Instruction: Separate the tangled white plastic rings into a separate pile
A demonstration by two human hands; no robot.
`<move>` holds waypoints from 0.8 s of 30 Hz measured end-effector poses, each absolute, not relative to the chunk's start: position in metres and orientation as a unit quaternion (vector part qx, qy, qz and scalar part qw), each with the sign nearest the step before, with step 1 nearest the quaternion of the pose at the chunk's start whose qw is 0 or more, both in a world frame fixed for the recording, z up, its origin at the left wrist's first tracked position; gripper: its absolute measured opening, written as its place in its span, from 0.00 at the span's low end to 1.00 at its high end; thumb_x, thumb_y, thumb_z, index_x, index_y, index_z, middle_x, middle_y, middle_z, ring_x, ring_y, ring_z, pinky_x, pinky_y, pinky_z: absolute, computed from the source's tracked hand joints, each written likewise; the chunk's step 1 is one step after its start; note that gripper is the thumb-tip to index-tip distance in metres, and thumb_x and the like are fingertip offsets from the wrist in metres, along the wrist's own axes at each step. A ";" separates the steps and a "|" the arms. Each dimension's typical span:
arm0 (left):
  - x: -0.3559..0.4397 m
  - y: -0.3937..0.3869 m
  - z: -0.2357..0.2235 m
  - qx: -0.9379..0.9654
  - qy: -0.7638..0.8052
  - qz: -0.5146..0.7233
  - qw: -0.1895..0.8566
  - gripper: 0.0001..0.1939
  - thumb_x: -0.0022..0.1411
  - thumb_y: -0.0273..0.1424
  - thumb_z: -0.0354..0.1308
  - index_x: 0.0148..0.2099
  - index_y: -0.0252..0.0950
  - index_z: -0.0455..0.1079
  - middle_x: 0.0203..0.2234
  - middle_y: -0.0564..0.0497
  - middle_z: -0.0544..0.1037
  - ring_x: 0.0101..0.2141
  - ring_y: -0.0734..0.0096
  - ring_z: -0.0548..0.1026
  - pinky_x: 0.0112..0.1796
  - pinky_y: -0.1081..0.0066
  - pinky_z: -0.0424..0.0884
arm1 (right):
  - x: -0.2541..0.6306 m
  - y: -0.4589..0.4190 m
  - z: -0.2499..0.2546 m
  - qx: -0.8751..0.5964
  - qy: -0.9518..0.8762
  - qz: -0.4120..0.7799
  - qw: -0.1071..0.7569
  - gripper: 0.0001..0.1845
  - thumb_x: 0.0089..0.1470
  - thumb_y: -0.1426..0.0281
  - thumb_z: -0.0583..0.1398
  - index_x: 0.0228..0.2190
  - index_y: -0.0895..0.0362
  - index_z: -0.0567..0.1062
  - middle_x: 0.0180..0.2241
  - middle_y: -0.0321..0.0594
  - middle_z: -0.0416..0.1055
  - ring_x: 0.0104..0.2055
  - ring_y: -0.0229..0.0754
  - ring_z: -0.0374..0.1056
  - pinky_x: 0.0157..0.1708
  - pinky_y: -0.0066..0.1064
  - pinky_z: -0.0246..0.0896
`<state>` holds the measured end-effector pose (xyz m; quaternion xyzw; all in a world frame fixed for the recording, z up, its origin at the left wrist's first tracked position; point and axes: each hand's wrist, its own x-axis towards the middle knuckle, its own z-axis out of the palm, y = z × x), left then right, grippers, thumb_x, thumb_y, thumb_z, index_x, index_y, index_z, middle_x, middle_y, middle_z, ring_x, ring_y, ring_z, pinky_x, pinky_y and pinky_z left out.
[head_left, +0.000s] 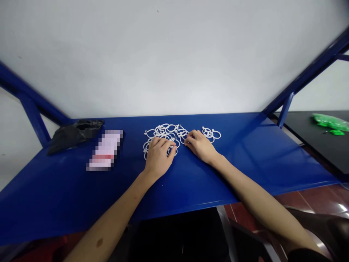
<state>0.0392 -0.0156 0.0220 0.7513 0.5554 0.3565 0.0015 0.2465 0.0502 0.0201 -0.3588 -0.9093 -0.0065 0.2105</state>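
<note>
A heap of thin white plastic rings with small knobs or loops (pixel 165 128) lies tangled on the blue table (pixel 185 182). My left hand (pixel 159 156) rests over the heap's near side, fingers bent and apart, with a gap between thumb and forefinger. At the heap's right edge, my right hand (pixel 200 145) has its fingers curled and its fingertips together at a white ring (pixel 182 138). Beyond that hand, to its right, is a smaller group of white rings (pixel 216 134). Parts of both groups are hidden behind my hands.
A black plastic bag (pixel 73 134) lies at the table's far left, beside a blurred phone-like rectangle (pixel 106 149). Blue metal braces (pixel 286 107) slope up on either side against the wall. On a black table (pixel 313 142) to the right is a bag with green items (pixel 331 122).
</note>
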 end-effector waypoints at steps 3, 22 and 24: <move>0.039 -0.016 0.022 0.748 0.558 0.358 0.005 0.06 0.67 0.31 0.57 0.39 0.40 0.75 0.36 0.49 0.81 0.42 0.57 0.70 0.47 0.58 0.67 | 0.247 0.047 0.026 -0.332 -0.918 0.015 0.218 0.09 0.67 0.70 0.55 0.39 0.59 0.75 0.45 0.50 0.70 0.43 0.46 0.67 0.45 0.42 0.69; 0.032 -0.012 0.027 0.624 0.587 0.462 0.230 0.08 0.64 0.38 0.60 0.40 0.43 0.80 0.35 0.51 0.84 0.37 0.65 0.79 0.38 0.65 0.75 | 0.234 0.017 0.037 -0.266 -0.888 0.103 0.360 0.06 0.66 0.68 0.58 0.39 0.56 0.74 0.51 0.48 0.62 0.41 0.41 0.68 0.45 0.43 0.74; 0.032 -0.011 0.027 0.610 0.584 0.471 0.256 0.08 0.64 0.38 0.61 0.39 0.43 0.80 0.34 0.51 0.84 0.36 0.66 0.80 0.37 0.66 0.75 | 0.233 0.017 0.035 -0.266 -0.878 0.119 0.381 0.05 0.65 0.67 0.59 0.39 0.55 0.74 0.52 0.48 0.63 0.42 0.41 0.69 0.45 0.43 0.73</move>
